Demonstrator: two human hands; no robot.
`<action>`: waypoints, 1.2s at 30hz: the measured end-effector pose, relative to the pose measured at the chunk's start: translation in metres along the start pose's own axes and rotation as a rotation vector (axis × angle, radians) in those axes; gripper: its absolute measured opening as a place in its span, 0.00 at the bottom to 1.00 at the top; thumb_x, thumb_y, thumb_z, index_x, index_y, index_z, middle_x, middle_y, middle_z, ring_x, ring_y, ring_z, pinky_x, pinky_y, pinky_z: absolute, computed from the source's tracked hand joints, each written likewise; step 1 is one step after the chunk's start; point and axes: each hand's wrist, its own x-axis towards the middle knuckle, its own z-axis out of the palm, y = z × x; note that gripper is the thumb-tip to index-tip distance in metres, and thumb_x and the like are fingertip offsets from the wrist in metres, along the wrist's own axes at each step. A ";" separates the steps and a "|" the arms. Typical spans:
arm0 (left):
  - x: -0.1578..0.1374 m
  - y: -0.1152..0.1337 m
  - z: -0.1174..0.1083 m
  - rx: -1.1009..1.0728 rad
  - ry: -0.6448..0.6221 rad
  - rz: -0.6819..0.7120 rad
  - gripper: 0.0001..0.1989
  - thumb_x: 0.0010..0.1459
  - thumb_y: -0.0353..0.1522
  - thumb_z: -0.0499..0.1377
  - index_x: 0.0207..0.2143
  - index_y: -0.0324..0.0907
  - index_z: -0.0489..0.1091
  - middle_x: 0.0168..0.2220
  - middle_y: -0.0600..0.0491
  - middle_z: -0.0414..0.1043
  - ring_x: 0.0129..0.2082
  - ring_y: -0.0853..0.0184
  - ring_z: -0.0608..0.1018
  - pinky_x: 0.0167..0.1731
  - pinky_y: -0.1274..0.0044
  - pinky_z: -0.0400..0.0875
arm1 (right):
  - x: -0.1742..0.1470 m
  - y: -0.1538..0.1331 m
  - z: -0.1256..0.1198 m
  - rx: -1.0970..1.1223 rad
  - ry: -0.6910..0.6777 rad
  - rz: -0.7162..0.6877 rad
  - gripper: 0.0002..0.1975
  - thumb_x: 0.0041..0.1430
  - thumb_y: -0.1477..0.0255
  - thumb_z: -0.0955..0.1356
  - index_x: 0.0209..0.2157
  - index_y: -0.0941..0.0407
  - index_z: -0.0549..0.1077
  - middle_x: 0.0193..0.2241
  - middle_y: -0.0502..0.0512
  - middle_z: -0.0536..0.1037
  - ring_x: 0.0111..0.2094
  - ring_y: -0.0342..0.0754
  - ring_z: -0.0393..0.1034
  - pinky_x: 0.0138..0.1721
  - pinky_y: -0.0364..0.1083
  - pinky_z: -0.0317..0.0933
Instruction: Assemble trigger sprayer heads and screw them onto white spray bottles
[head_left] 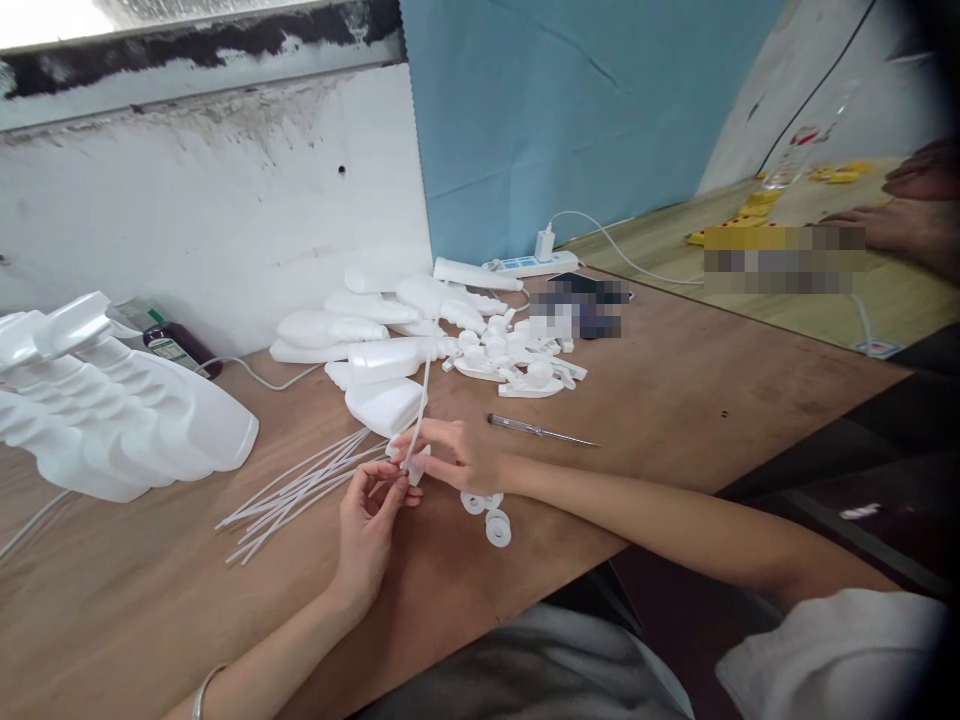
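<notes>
My left hand is closed, its thumb and fingertips pinched at the lower end of a thin white tube that stands up at a slant. Close against it, my right hand grips a small white plastic sprayer part, partly hidden by the fingers. The tube's end meets the fingertips beside this part; whether it is seated inside, I cannot tell. More loose white tubes lie left of my hands. Several white washers rest just below my right wrist.
Behind my hands lie white bottles and a pile of white sprayer heads. A screwdriver lies to the right. Larger white bottles and a dark bottle are at left. A power strip sits behind; another person's hand is far right.
</notes>
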 end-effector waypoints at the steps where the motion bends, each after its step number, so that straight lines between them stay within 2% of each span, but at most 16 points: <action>1: 0.000 0.000 0.000 -0.002 -0.002 -0.014 0.10 0.51 0.34 0.60 0.31 0.39 0.61 0.31 0.56 0.65 0.27 0.73 0.73 0.29 0.80 0.70 | 0.000 0.000 -0.001 -0.007 -0.044 -0.021 0.12 0.56 0.74 0.64 0.43 0.59 0.69 0.38 0.56 0.76 0.40 0.46 0.70 0.42 0.45 0.63; 4: 0.000 0.000 0.000 0.015 -0.012 -0.044 0.10 0.52 0.34 0.59 0.31 0.40 0.59 0.29 0.57 0.63 0.22 0.75 0.70 0.22 0.81 0.68 | 0.002 -0.001 -0.002 0.043 -0.086 0.033 0.10 0.54 0.72 0.67 0.39 0.60 0.73 0.36 0.56 0.76 0.37 0.45 0.70 0.40 0.43 0.63; 7: -0.001 0.001 0.001 0.061 -0.037 -0.033 0.10 0.52 0.35 0.58 0.32 0.41 0.59 0.30 0.57 0.62 0.21 0.76 0.68 0.20 0.82 0.65 | 0.005 -0.002 -0.001 0.076 -0.052 0.133 0.09 0.56 0.70 0.66 0.35 0.60 0.75 0.32 0.54 0.77 0.33 0.43 0.71 0.36 0.42 0.64; 12: -0.003 -0.001 0.002 0.233 -0.111 0.059 0.08 0.52 0.31 0.55 0.35 0.40 0.62 0.33 0.54 0.63 0.29 0.72 0.66 0.27 0.80 0.63 | 0.008 -0.002 -0.003 -0.032 0.109 0.138 0.07 0.57 0.71 0.65 0.32 0.58 0.75 0.35 0.54 0.77 0.41 0.46 0.69 0.45 0.46 0.61; 15: -0.004 -0.001 0.000 0.333 -0.146 0.073 0.07 0.53 0.31 0.53 0.37 0.40 0.62 0.34 0.53 0.64 0.30 0.71 0.66 0.30 0.79 0.62 | 0.008 0.001 -0.002 -0.048 0.143 0.186 0.07 0.58 0.71 0.64 0.33 0.58 0.74 0.39 0.55 0.76 0.44 0.47 0.68 0.47 0.47 0.59; 20: -0.005 -0.002 -0.002 0.420 -0.232 0.104 0.08 0.53 0.28 0.51 0.38 0.41 0.63 0.34 0.53 0.64 0.33 0.69 0.68 0.33 0.78 0.62 | 0.007 0.006 0.001 0.025 0.091 0.290 0.09 0.59 0.68 0.63 0.34 0.58 0.72 0.41 0.56 0.76 0.41 0.47 0.70 0.41 0.46 0.62; 23: -0.006 -0.002 -0.003 0.460 -0.265 0.128 0.10 0.53 0.26 0.50 0.38 0.41 0.64 0.35 0.53 0.65 0.35 0.69 0.69 0.34 0.78 0.63 | 0.008 0.010 -0.001 0.024 0.150 0.318 0.11 0.58 0.65 0.64 0.33 0.58 0.72 0.40 0.56 0.76 0.40 0.47 0.70 0.40 0.45 0.62; 26: -0.008 -0.003 -0.004 0.495 -0.292 0.138 0.14 0.53 0.24 0.49 0.42 0.42 0.64 0.38 0.52 0.66 0.37 0.68 0.70 0.37 0.77 0.63 | 0.010 0.017 -0.003 0.100 0.220 0.357 0.14 0.57 0.62 0.64 0.30 0.59 0.71 0.34 0.56 0.77 0.35 0.46 0.71 0.36 0.45 0.62; 30: -0.008 -0.004 -0.003 0.497 -0.298 0.162 0.18 0.52 0.23 0.49 0.46 0.43 0.62 0.43 0.51 0.66 0.42 0.67 0.70 0.42 0.75 0.62 | 0.011 0.020 -0.003 0.250 0.195 0.362 0.16 0.56 0.60 0.64 0.30 0.60 0.70 0.33 0.56 0.77 0.26 0.42 0.68 0.30 0.43 0.61; 34: -0.008 -0.003 -0.003 0.530 -0.339 0.194 0.17 0.52 0.22 0.49 0.44 0.42 0.63 0.43 0.51 0.66 0.44 0.67 0.69 0.44 0.75 0.62 | 0.010 0.009 -0.002 0.079 0.167 0.368 0.15 0.58 0.61 0.62 0.31 0.60 0.71 0.28 0.54 0.77 0.25 0.42 0.65 0.28 0.42 0.58; 36: -0.008 -0.002 -0.003 0.554 -0.358 0.209 0.17 0.52 0.21 0.49 0.43 0.42 0.63 0.43 0.51 0.66 0.45 0.67 0.69 0.44 0.75 0.62 | 0.009 0.004 -0.002 -0.014 0.167 0.341 0.14 0.59 0.64 0.63 0.30 0.60 0.71 0.34 0.55 0.77 0.27 0.43 0.66 0.30 0.42 0.58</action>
